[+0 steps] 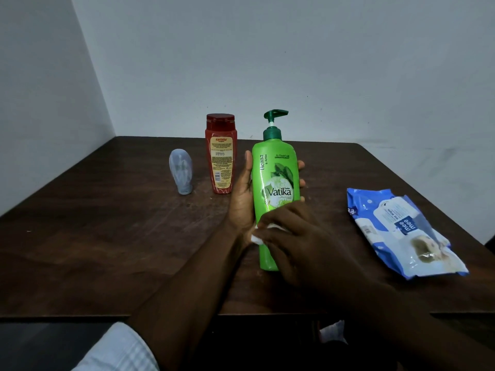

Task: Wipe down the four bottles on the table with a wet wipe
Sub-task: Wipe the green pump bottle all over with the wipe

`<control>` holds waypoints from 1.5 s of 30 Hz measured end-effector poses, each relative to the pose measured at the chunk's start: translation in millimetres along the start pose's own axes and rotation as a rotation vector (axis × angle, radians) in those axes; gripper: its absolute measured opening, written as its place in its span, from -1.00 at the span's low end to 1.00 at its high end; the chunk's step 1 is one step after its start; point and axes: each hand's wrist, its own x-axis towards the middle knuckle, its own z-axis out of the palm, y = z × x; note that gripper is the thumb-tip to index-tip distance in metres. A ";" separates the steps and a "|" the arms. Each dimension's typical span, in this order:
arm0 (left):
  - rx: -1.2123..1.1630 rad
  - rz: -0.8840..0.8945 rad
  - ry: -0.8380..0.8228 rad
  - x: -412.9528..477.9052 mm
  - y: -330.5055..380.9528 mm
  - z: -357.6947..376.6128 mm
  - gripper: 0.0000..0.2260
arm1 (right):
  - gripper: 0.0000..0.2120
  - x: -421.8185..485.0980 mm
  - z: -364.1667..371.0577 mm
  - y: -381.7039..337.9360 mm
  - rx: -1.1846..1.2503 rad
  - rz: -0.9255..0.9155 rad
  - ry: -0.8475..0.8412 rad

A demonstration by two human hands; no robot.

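Wiping looks to be mid-way at best: left hand (242,202) grips the green pump bottle (276,194) upright mid-tabletop, right hand (300,236) closed on the wet wipe (258,235) against its lower side, red bottle (221,153) and grey tube (181,170) waiting far left, fourth bottle not visible.

You see a dark brown wooden bench (107,250) set into a corner formed by two plain pale walls (321,62). Its surface shows faint scuffs and light specks. Below the near edge, a small white scrap (333,330) lies in shadow; you cannot tell what it is.
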 end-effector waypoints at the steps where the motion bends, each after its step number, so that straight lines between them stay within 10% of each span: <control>1: 0.011 0.008 0.003 -0.2 -0.4 0.0 -0.26 | -0.79 -4.5 1.3 -1.9 0.003 -0.002 -0.002; 19: -0.006 0.045 -0.035 -0.2 -3.2 -2.7 -0.29 | -0.82 -24.0 3.5 -9.5 0.067 -0.044 -0.088; 45: -0.118 0.063 -0.034 1.1 -8.0 -6.7 -0.41 | -0.83 46.5 -8.7 45.1 0.230 0.316 0.294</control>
